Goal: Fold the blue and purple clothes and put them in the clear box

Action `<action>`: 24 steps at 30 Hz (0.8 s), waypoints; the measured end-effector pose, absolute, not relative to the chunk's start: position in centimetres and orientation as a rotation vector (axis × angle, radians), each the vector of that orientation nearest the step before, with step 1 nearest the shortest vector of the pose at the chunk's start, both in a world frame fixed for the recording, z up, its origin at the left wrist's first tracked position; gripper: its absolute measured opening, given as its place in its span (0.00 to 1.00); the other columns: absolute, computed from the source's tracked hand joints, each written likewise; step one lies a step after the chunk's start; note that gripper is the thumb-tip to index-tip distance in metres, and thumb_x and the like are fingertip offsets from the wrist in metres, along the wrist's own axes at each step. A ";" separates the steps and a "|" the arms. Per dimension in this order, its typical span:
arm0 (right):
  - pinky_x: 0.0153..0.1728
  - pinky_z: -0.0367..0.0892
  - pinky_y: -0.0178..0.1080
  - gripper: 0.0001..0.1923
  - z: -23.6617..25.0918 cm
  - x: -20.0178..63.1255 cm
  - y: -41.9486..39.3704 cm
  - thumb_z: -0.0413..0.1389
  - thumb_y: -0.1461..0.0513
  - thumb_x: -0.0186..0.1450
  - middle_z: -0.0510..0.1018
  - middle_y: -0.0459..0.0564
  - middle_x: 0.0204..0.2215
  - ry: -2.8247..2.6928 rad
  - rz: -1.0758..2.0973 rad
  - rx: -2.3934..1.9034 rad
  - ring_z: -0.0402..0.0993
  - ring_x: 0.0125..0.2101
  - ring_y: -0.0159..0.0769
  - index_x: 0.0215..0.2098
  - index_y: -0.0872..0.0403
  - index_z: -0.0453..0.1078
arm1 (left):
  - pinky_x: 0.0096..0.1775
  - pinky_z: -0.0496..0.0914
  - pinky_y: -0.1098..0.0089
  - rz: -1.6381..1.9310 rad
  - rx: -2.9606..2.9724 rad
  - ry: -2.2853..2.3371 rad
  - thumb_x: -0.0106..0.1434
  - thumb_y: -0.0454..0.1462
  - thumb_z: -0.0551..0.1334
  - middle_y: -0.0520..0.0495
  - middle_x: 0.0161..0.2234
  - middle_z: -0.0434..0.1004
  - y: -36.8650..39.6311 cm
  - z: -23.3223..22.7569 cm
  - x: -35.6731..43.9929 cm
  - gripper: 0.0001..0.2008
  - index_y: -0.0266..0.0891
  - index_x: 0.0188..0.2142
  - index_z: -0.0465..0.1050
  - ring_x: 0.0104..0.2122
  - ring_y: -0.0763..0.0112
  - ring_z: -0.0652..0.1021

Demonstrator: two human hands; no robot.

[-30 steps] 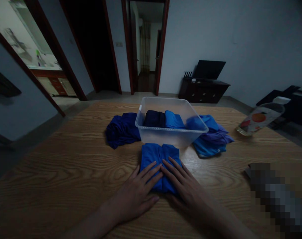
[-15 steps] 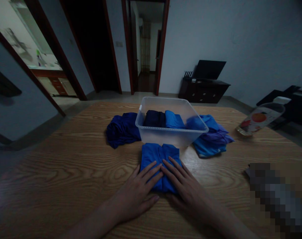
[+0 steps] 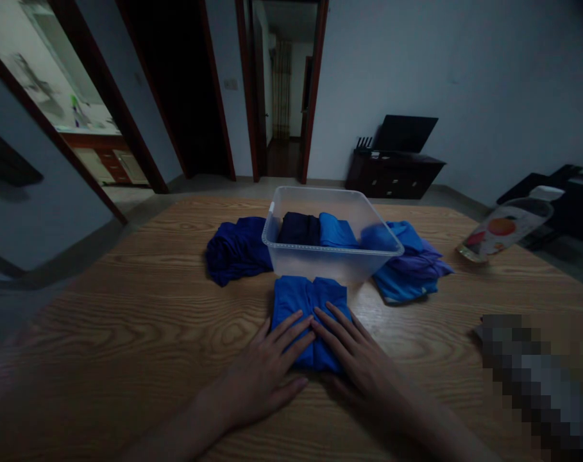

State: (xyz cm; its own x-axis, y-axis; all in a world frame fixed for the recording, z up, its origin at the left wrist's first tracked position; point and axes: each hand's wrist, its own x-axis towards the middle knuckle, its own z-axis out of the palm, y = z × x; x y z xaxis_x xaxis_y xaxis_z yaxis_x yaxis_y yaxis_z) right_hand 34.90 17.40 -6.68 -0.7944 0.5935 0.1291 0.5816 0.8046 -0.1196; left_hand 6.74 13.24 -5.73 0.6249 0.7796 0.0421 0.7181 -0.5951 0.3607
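A folded bright blue cloth (image 3: 306,299) lies on the wooden table (image 3: 127,321) just in front of a clear plastic bin (image 3: 320,260). My left hand (image 3: 267,369) rests flat on the cloth's near left part, fingers spread. My right hand (image 3: 356,359) lies flat on its near right part, fingers apart too. Both hands press on the cloth and neither grips it. Inside the bin sit a folded dark navy cloth (image 3: 298,229) and a folded light blue cloth (image 3: 336,231).
A crumpled dark blue garment (image 3: 236,249) lies left of the bin. A pile of blue and purple clothes (image 3: 411,266) lies to its right. A tilted bottle with a fruit label (image 3: 505,228) stands at the far right. A blurred patch (image 3: 536,378) covers the near right.
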 end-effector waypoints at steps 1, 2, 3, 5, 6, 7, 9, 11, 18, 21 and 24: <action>0.74 0.61 0.65 0.48 -6.6 34.9 17.4 0.60 0.57 0.74 0.46 0.53 0.81 -2.831 0.114 -0.925 0.40 0.80 0.57 0.84 0.50 0.41 | 0.74 0.62 0.36 0.262 2.539 1.210 0.78 0.45 0.61 0.47 0.81 0.47 13.3 -5.7 6.8 0.35 0.48 0.79 0.51 0.80 0.51 0.52; 0.74 0.61 0.65 0.48 -6.6 34.9 17.4 0.61 0.57 0.74 0.47 0.53 0.81 -2.830 0.115 -0.924 0.40 0.80 0.57 0.84 0.50 0.41 | 0.74 0.62 0.35 0.242 2.537 1.211 0.78 0.45 0.61 0.47 0.81 0.46 13.3 -5.6 6.8 0.35 0.47 0.79 0.51 0.80 0.50 0.52; 0.74 0.61 0.65 0.48 -6.6 34.8 17.4 0.60 0.57 0.74 0.47 0.54 0.81 -2.828 0.114 -0.925 0.40 0.80 0.57 0.84 0.51 0.41 | 0.73 0.62 0.34 0.227 2.537 1.213 0.78 0.45 0.60 0.46 0.81 0.46 13.3 -5.6 6.8 0.35 0.47 0.79 0.51 0.80 0.50 0.52; 0.74 0.61 0.65 0.46 -6.6 34.8 17.5 0.60 0.57 0.75 0.48 0.54 0.81 -2.827 0.113 -0.917 0.40 0.80 0.57 0.84 0.51 0.43 | 0.73 0.62 0.33 0.219 2.537 1.213 0.78 0.45 0.60 0.46 0.81 0.46 13.3 -5.5 6.8 0.35 0.47 0.79 0.50 0.80 0.50 0.52; 0.74 0.61 0.65 0.46 -6.6 34.8 17.5 0.59 0.56 0.75 0.49 0.54 0.81 -2.825 0.114 -0.914 0.40 0.80 0.57 0.84 0.52 0.44 | 0.73 0.61 0.33 0.225 2.538 1.211 0.78 0.45 0.60 0.46 0.81 0.46 13.3 -5.5 6.9 0.35 0.48 0.79 0.50 0.80 0.50 0.51; 0.74 0.61 0.65 0.45 -6.7 34.8 17.5 0.59 0.56 0.75 0.49 0.54 0.81 -2.820 0.114 -0.913 0.40 0.80 0.57 0.84 0.52 0.44 | 0.74 0.61 0.34 0.236 2.540 1.210 0.78 0.45 0.60 0.47 0.81 0.46 13.3 -5.6 6.9 0.35 0.48 0.79 0.50 0.80 0.51 0.51; 0.74 0.60 0.65 0.46 -6.8 34.8 17.6 0.60 0.57 0.75 0.49 0.55 0.81 -2.813 0.121 -0.914 0.40 0.80 0.57 0.84 0.52 0.44 | 0.74 0.60 0.35 0.258 2.547 1.211 0.78 0.43 0.59 0.48 0.81 0.46 13.4 -5.7 6.9 0.35 0.48 0.79 0.50 0.80 0.52 0.50; 0.74 0.59 0.65 0.47 -7.0 34.9 17.7 0.60 0.58 0.75 0.49 0.55 0.81 -2.810 0.131 -0.905 0.41 0.80 0.56 0.84 0.51 0.43 | 0.75 0.60 0.36 0.275 2.559 1.213 0.76 0.37 0.58 0.49 0.81 0.46 13.4 -5.9 6.8 0.35 0.49 0.79 0.50 0.80 0.54 0.50; 0.75 0.60 0.64 0.46 -7.2 35.4 18.2 0.60 0.56 0.76 0.49 0.53 0.81 -2.778 0.210 -0.883 0.43 0.80 0.55 0.84 0.47 0.42 | 0.75 0.62 0.38 0.261 2.581 1.204 0.67 0.25 0.55 0.49 0.80 0.51 13.7 -5.6 5.9 0.43 0.48 0.79 0.50 0.79 0.56 0.54; 0.75 0.59 0.62 0.48 -6.5 35.7 18.2 0.60 0.61 0.73 0.49 0.54 0.81 -2.780 0.250 -0.879 0.44 0.80 0.53 0.84 0.49 0.41 | 0.74 0.64 0.39 0.277 2.573 1.224 0.66 0.24 0.56 0.48 0.79 0.55 14.0 -5.6 5.5 0.43 0.48 0.78 0.52 0.78 0.56 0.59; 0.76 0.59 0.61 0.49 -6.1 35.7 18.2 0.60 0.63 0.72 0.49 0.54 0.81 -2.777 0.257 -0.879 0.44 0.80 0.52 0.84 0.50 0.41 | 0.73 0.65 0.41 0.330 2.557 1.249 0.65 0.25 0.58 0.46 0.79 0.56 14.2 -5.8 5.3 0.43 0.48 0.77 0.53 0.77 0.55 0.61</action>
State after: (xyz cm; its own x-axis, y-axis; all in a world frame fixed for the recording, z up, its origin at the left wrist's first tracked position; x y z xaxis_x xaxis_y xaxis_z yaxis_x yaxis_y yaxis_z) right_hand 35.73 18.16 -6.06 -0.7977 0.5833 0.1528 0.5454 0.8061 -0.2299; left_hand 5.25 14.18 -5.81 0.6013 0.7948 0.0821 0.7318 -0.5890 0.3428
